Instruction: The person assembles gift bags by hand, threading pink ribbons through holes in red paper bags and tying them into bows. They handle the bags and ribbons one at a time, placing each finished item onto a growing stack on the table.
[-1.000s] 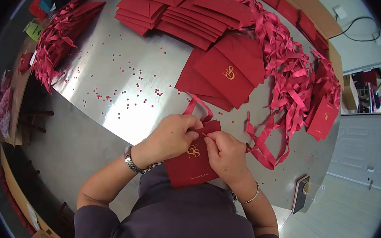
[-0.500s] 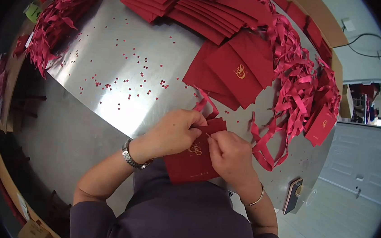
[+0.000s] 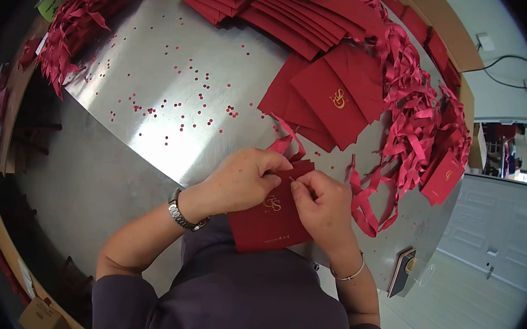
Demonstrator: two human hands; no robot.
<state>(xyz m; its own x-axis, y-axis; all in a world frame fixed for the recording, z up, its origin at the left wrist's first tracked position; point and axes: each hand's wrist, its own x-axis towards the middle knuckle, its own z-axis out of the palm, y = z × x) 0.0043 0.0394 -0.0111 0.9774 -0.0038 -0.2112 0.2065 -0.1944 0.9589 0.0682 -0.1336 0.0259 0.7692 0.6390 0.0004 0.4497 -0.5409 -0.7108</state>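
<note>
A red envelope-like bag [image 3: 268, 227] with gold lettering lies at the table edge, close to my body. My left hand [image 3: 246, 179] closes on its upper left part, thumb and index finger pinched near the top. My right hand [image 3: 322, 207] pinches at the upper right, its fingertips by a small pale tip at the bag's face. A pink ribbon [image 3: 291, 143] loops up from behind the bag's top edge. Just beyond lie several overlapping red bags [image 3: 329, 95], one showing a gold logo.
Stacks of red bags [image 3: 289, 19] lie at the back of the metal table [image 3: 180, 44], with red dots scattered on it. Ribbons [image 3: 409, 108] heap at the right, beside a cardboard box [image 3: 448, 24]. More ribboned bags [image 3: 78, 29] lie left; a phone [image 3: 402, 272] rests at the right edge.
My right fingertips have shifted slightly, and the thumb and index finger now pinch higher and more visibly. The view has moved a little. Part of another person's hand appears at the top right.
</note>
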